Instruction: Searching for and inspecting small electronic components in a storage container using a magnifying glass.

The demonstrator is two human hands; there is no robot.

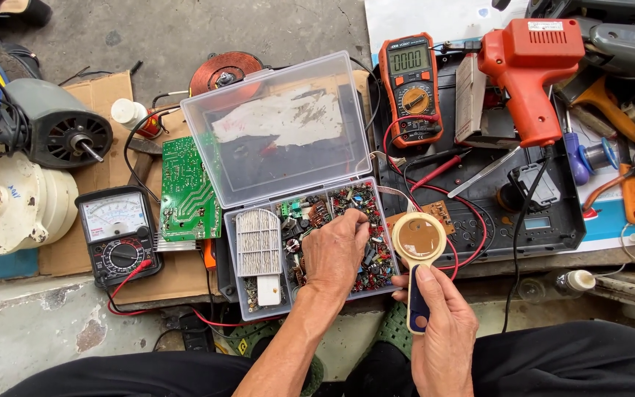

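Observation:
My left hand [336, 254] reaches into a clear plastic parts box [240, 246], fingertips down among several small electronic components [376, 265] in its right compartments. Whether it pinches a part is hidden under the fingers. My right hand [442, 331] grips the dark blue handle of a cream-framed magnifying glass [419, 239], whose lens hangs just right of the box, over a small brown circuit board [439, 213]. The box's lid [281, 129] stands open behind it.
A green circuit board [187, 191] and an analogue meter [117, 234] lie left of the box. An orange digital multimeter [411, 88], an orange soldering gun [534, 70], red test leads [472, 235] and hand tools [630, 187] crowd the right. Motor parts [53, 129] sit far left.

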